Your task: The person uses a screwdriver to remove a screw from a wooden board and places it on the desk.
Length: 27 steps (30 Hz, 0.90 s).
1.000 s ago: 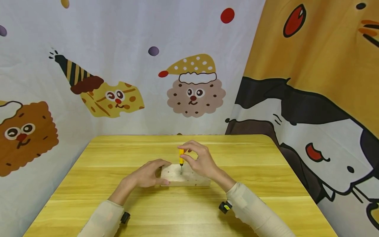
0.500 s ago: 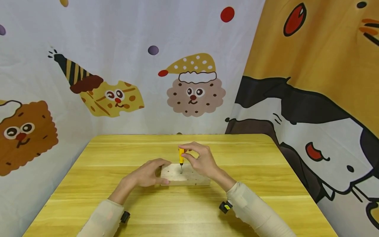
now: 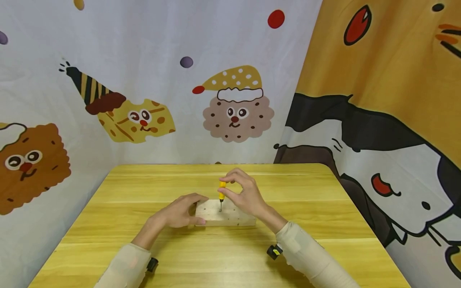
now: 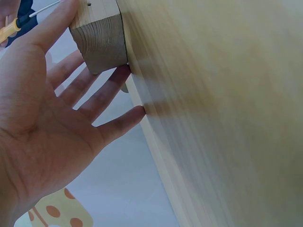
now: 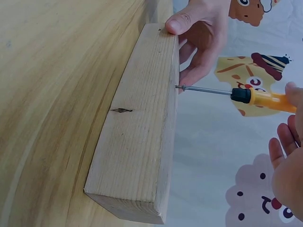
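A pale wooden block (image 3: pixel 211 216) lies on the table in the head view. My left hand (image 3: pixel 179 212) grips its left end, thumb on the near side and fingers round the far side. My right hand (image 3: pixel 248 197) pinches the yellow handle of a screwdriver (image 3: pixel 221 195) between thumb and fingertips. The screwdriver stands nearly upright over the block's top. In the right wrist view its steel shaft meets a small screw (image 5: pixel 179 87) that sticks up from the wood. The left wrist view shows the end grain of the block (image 4: pixel 102 43) between thumb and fingers.
The wood-grain table (image 3: pixel 201 256) reaches back to a printed cloth backdrop (image 3: pixel 151 52) with cartoon figures. Several small dark holes or marks dot the block, and a dark knot (image 5: pixel 121 110) shows on its side. Black wrist devices (image 3: pixel 274 252) sit under the sleeves.
My right fingers have shifted on the screwdriver handle, and its top has tilted slightly to the right. The left hand and the block have stayed in place.
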Motion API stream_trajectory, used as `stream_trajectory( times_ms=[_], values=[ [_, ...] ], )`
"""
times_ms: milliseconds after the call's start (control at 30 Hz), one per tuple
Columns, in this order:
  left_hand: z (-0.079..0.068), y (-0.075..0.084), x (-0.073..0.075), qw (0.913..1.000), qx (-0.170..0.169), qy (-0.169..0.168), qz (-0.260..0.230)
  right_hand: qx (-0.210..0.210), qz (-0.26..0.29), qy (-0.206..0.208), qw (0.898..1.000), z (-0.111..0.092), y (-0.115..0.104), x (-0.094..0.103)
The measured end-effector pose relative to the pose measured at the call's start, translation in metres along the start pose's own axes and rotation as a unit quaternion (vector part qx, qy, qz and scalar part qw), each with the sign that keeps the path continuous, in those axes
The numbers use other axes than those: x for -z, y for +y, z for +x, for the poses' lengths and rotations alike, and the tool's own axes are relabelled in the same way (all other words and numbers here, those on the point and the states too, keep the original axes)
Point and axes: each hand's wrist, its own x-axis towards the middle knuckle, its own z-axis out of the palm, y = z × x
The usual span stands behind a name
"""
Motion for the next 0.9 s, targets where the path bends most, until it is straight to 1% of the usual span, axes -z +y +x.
stream_trajectory(
  times_ms=[300, 733, 833, 900],
  values=[
    [-0.0003, -0.0006, -0.0003, 1.0000, 0.000, 0.001, 0.000, -0.008, -0.021, -0.002, 1.000, -0.0007, -0.0020, 0.0011],
    [-0.0001, -0.0016, -0.0016, 1.0000, 0.000, 0.004, 0.002, -0.039, -0.003, -0.026, 0.999, -0.0017, -0.0053, 0.0017],
    [-0.0004, -0.0012, -0.0015, 1.0000, 0.000, 0.006, 0.000, -0.038, 0.003, -0.030, 0.999, -0.0016, -0.0052, 0.0013],
    [-0.0006, -0.0010, -0.0014, 1.0000, 0.002, 0.005, 0.000, -0.028, 0.006, -0.028, 0.999, -0.0014, -0.0045, 0.0005]
  ],
)
